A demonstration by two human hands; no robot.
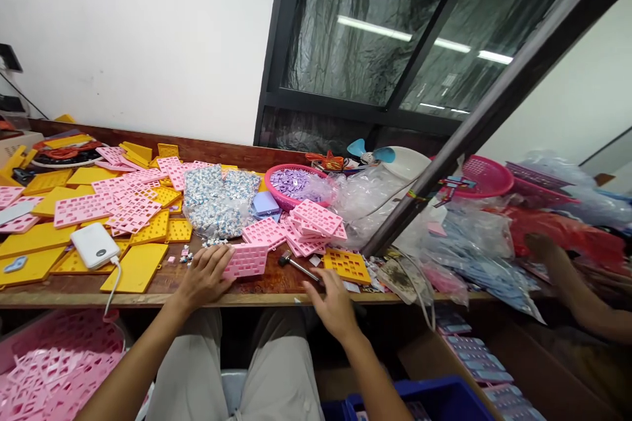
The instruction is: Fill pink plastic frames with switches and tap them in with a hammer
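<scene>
My left hand (207, 274) grips the left end of a pink plastic grid tray (248, 259), which stands tilted on its edge near the table's front. To its right, my right hand (332, 306) has thumb and fingers around the handle end of a small hammer (299, 268). The hammer's dark head points left, towards the pink tray. Just past my right fingers lies a yellow grid tray (347, 266). Small white-and-blue pieces (186, 254) and a tiny pink piece (171, 260) are scattered left of my left hand.
Pink grid trays (316, 218) are stacked behind the hammer. Bags of small pieces (212, 200) and a pink basket of purple pieces (291, 184) stand behind. Yellow panels (135, 268) and a white power bank (95, 245) lie left. A slanted pole (419, 191) and another person's arm (567, 279) are right.
</scene>
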